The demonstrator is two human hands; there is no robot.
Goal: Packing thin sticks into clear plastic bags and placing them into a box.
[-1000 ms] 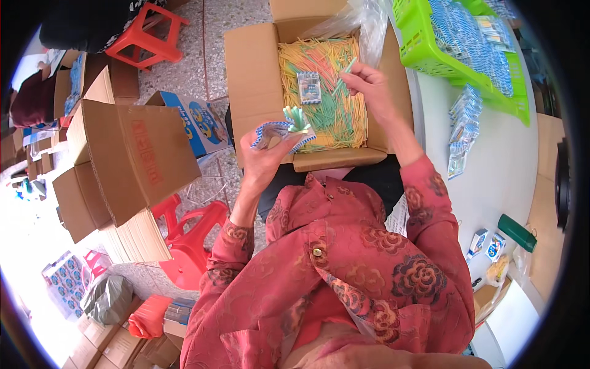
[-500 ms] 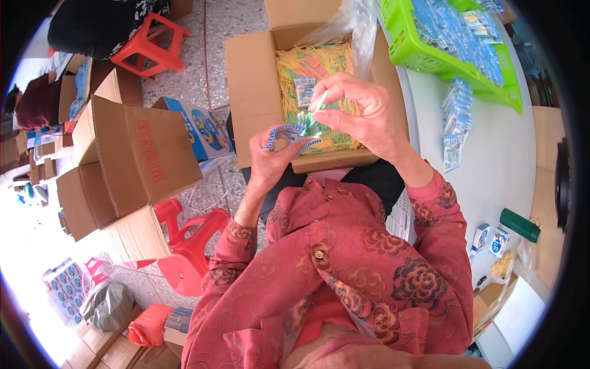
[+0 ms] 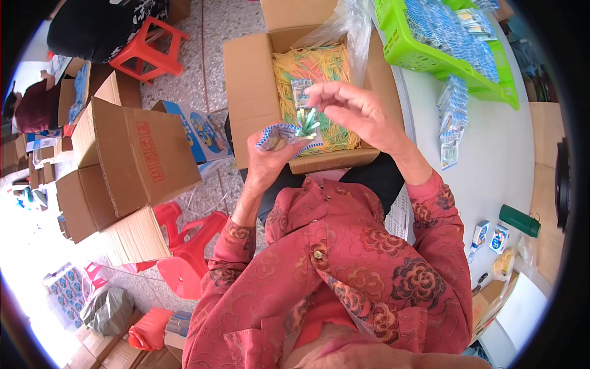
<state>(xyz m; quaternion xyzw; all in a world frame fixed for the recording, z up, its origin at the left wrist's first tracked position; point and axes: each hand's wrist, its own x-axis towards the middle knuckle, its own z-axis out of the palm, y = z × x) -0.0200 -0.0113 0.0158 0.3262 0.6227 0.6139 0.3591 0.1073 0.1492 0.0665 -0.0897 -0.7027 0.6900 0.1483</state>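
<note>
My left hand [image 3: 268,163] is closed around a small blue-and-white striped packet [image 3: 279,131]. A cluster of short pale green sticks [image 3: 309,125] stands out at the packet's mouth. Just above and to the right, my right hand [image 3: 362,115] has its fingers and thumb apart with nothing visible between them. Both hands are over an open cardboard box [image 3: 251,92] filled with loose thin yellow, green and orange sticks [image 3: 326,64]. On those sticks, beside my right fingertips, lies a flat printed packet [image 3: 301,92]. Part of the held packet is hidden by my left fingers.
A green basket [image 3: 402,52] of striped packets stands on the white table [image 3: 491,160] at right, with a strip of packets [image 3: 453,123] beside it. A dark green bottle [image 3: 519,220] lies farther along. At left are another open carton [image 3: 141,147] and red stools [image 3: 190,252].
My right fingers have parted and let go of the pale green stick they pinched; it is now among those at the packet's mouth. My left hand keeps its hold on the packet.
</note>
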